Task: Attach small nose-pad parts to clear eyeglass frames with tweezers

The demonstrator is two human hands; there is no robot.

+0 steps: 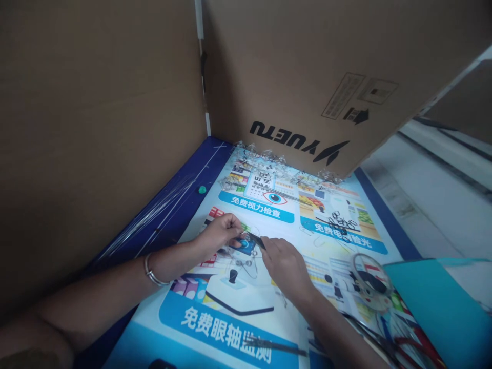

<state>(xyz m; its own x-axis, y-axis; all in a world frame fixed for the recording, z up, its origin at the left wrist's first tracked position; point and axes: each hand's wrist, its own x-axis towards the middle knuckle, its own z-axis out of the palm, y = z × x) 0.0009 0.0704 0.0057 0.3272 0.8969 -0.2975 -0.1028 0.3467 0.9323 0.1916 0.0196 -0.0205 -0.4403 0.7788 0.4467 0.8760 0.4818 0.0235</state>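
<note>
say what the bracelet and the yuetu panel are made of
The bracelet looks like smooth, polished silver-coloured metal, going by its bright highlights, though shiny plastic can't be ruled out.
The panel seems to be matt brown cardboard: it is dull, with black carton-style print; whether it is corrugated inside doesn't show.

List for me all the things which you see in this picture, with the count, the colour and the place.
cardboard panels: 2, brown, left and back
printed sheet: 1, blue and white, centre
base: 1, dark blue, under sheet
strands: several, pale, left edge
button: 1, green, left edge
bits: many, clear, far edge
rings: several, dark, right
scissors: 1, red handles, near right
board: 1, teal, right
wire: 1, silvery, left hand
tool: 1, dark, right hand
bracelet: at least 1, silver, left wrist
hands: 2, left, right
</note>
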